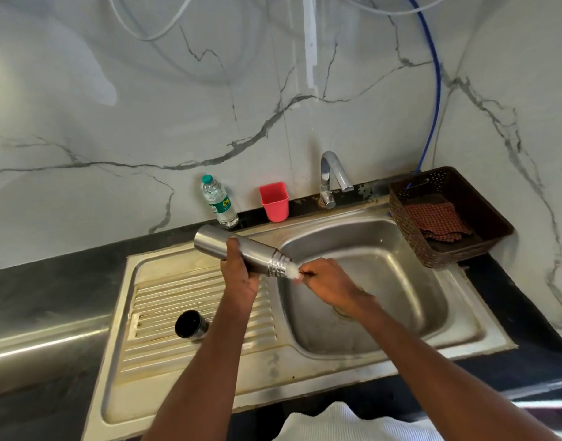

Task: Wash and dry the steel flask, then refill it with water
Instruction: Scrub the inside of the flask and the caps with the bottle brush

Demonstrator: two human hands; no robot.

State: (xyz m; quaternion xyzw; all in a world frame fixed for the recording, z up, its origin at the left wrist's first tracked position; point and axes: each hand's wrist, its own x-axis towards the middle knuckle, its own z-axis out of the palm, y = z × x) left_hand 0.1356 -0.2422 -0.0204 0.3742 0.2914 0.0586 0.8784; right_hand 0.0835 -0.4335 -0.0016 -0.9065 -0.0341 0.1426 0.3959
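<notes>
Head camera looks down on a steel kitchen sink set in a dark counter. Above the left edge of the basin, the left hand grips the cylindrical brushed-steel flask around its middle, fingers and thumb curled round the body. The flask lies almost on its side, its threaded open mouth pointing right and slightly down, over the basin. The right hand pinches the thin handle of a white bristle brush, whose bristles are at the mouth of the flask, partly inside it.

On the ribbed drainboard at the left, near the person, stands the flask's dark round cap, open side up. At the far side, by the marble-pattern wall, are a clear plastic water bottle with a green cap, a pink square plastic cup and a chrome tap. At the far right, a brown perforated plastic basket holds a red checked cloth.
</notes>
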